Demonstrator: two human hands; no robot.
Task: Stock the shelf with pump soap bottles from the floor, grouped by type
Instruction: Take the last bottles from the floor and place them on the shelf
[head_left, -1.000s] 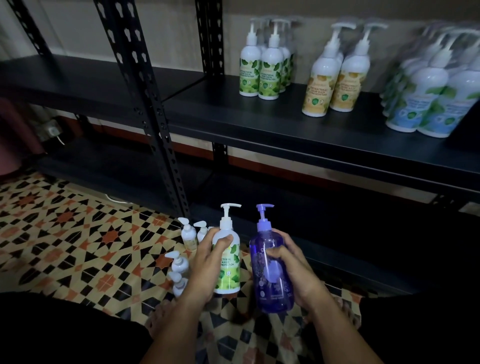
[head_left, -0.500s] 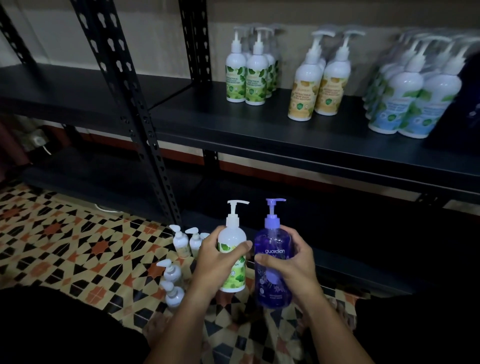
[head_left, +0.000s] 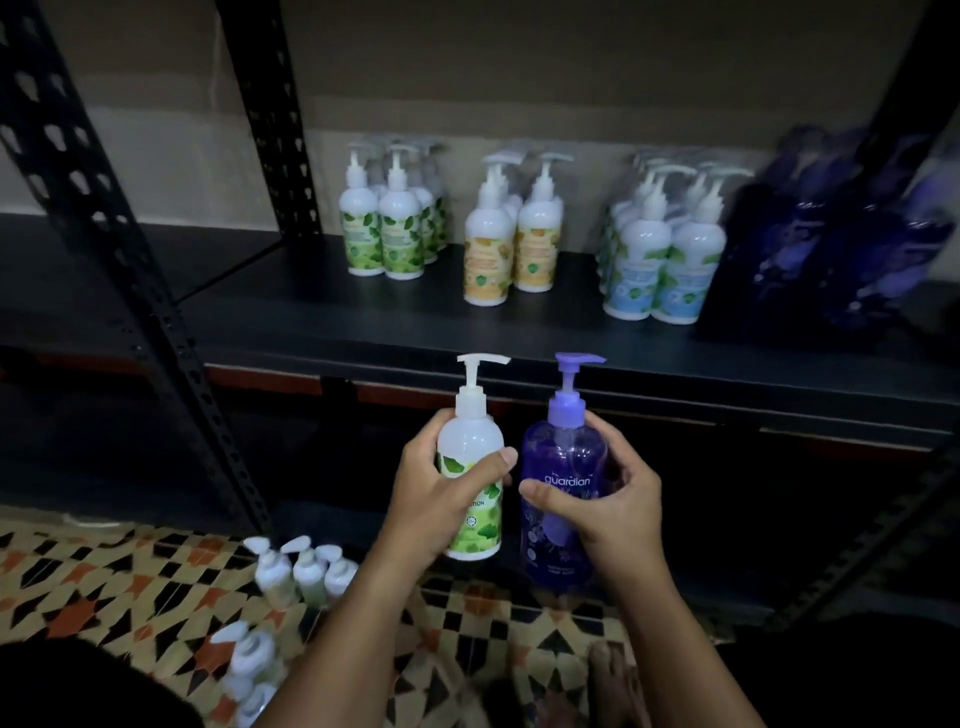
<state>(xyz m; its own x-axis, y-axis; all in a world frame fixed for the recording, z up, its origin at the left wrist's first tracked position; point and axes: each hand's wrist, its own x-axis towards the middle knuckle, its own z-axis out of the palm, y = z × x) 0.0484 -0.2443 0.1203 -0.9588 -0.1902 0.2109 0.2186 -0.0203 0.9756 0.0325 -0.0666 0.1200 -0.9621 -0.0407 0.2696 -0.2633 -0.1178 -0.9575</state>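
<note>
Head camera view, looking forward and down at a dark metal shelf (head_left: 363, 317). The left hand (head_left: 436, 499) wraps its fingers and thumb around a white pump bottle with a green leaf label (head_left: 470, 467), held upright. Just beside it, the right hand (head_left: 613, 504) grips a clear purple pump bottle (head_left: 563, 483) marked "guardian", also upright. The two bottles sit side by side, close but apparently not touching.

Compared with a second ago, both bottles have risen from low over the patterned floor tiles (head_left: 104, 587); their pump heads now reach the front edge of the shelf board above the hands. The view has also swung right, bringing a blurred group of dark purple bottles (head_left: 831, 249) into sight.

Above and beyond the left grip stands the green-label group (head_left: 395, 228). Between that and the purple group are an orange-label group (head_left: 511, 234) and a blue-label group (head_left: 660, 254). The purple group lies up and well to the right of the right grip.

Below and left of the left hand, more white pump bottles (head_left: 306, 571) wait on the floor.

The lift suggests placing comes next: each bottle likely goes to its matching group, green ahead, purple far right.
</note>
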